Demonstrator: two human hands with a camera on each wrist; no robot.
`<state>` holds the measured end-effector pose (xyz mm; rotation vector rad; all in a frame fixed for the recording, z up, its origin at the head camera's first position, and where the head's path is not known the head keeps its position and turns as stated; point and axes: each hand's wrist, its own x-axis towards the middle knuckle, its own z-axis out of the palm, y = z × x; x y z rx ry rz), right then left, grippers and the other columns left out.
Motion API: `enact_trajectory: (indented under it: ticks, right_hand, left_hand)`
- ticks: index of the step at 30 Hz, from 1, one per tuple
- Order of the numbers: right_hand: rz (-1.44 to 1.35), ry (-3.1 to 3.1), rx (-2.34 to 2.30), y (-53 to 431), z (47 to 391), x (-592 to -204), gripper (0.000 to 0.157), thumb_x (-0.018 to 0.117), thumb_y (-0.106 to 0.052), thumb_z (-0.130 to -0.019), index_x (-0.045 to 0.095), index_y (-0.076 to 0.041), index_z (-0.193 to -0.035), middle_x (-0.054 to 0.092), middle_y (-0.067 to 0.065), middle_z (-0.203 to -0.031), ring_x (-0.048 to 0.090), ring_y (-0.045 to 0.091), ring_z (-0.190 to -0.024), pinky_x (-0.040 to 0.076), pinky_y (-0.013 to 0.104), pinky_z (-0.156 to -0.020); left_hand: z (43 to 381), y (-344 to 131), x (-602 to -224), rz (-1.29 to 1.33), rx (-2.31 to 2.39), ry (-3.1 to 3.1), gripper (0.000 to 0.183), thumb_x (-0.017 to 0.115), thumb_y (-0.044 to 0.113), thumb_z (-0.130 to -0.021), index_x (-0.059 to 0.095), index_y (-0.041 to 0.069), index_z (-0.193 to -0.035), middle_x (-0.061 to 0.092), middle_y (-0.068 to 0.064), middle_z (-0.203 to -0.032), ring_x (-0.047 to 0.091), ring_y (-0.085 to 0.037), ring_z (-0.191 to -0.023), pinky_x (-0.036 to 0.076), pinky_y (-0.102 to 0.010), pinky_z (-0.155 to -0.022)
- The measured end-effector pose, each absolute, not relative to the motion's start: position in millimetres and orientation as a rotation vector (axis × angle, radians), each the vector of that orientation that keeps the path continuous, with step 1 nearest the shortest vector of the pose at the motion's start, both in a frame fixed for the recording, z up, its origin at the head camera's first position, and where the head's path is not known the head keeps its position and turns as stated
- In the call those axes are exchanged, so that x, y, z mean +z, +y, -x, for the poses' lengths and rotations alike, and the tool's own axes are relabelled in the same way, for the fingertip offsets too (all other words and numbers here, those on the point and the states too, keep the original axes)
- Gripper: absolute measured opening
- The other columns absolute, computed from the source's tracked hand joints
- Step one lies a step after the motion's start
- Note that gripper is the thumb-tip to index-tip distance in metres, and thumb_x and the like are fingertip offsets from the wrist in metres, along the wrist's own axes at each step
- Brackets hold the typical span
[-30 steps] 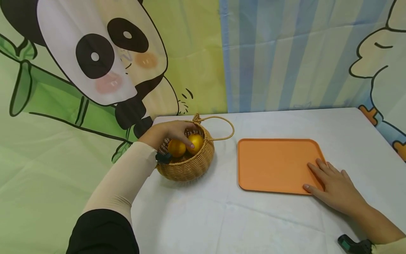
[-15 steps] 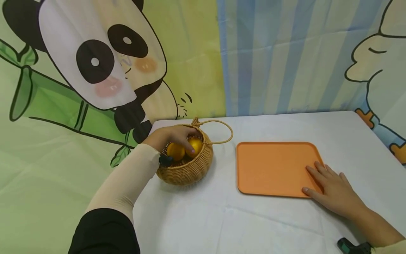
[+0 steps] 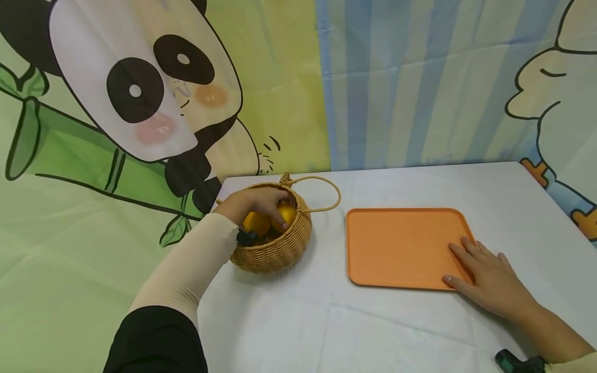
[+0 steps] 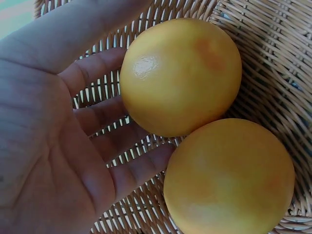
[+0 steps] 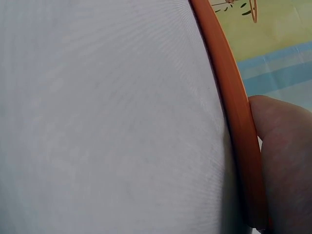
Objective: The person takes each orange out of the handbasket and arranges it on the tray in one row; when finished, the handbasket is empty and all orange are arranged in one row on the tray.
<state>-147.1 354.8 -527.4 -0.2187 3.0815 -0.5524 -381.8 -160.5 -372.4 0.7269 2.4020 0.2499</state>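
In the head view my left hand [image 3: 261, 201] reaches into a wicker basket [image 3: 280, 254] holding two smooth, round yellow-orange fruits. Its thumb lies across the front of the right-hand fruit [image 3: 287, 211]. Seen from the left wrist, the fingers go round behind the upper fruit [image 4: 180, 78], their tips hidden by it. The other fruit [image 4: 229, 180] touches it and sits near the little finger. My right hand [image 3: 494, 280] rests with spread, straight fingers on the right end of an orange tray [image 3: 406, 248]. The right wrist view has its thumb [image 5: 285, 156] against the tray's edge [image 5: 234, 97].
Both the basket and the flat tray stand on a white-covered table [image 3: 326, 331]. The basket's looped handle [image 3: 326, 181] leans out to the right. Behind the table hangs a printed curtain [image 3: 401, 83] with a panda.
The left hand has sunk slightly deeper over the fruits, and the basket looks a little tilted. The right hand stays on the tray. The head view has shifted slightly.
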Motion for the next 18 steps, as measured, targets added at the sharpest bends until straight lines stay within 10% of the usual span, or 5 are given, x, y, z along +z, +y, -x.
enact_trajectory:
  ticks: [18]
  right_hand:
    - [0.228, 3.088, -0.533, 355, 148, -528, 0.096, 0.066, -0.064, -0.098, 0.036, -0.001, -0.165, 0.022, 0.035, -0.169, 0.020, 0.064, -0.151, 0.005, 0.087, -0.111]
  left_hand:
    - [385, -159, -386, -0.773, 0.182, 2.452, 0.070, 0.092, 0.026, -0.086, 0.061, 0.024, -0.149, 0.057, -0.006, -0.149, 0.051, -0.027, -0.135, 0.041, -0.049, -0.116]
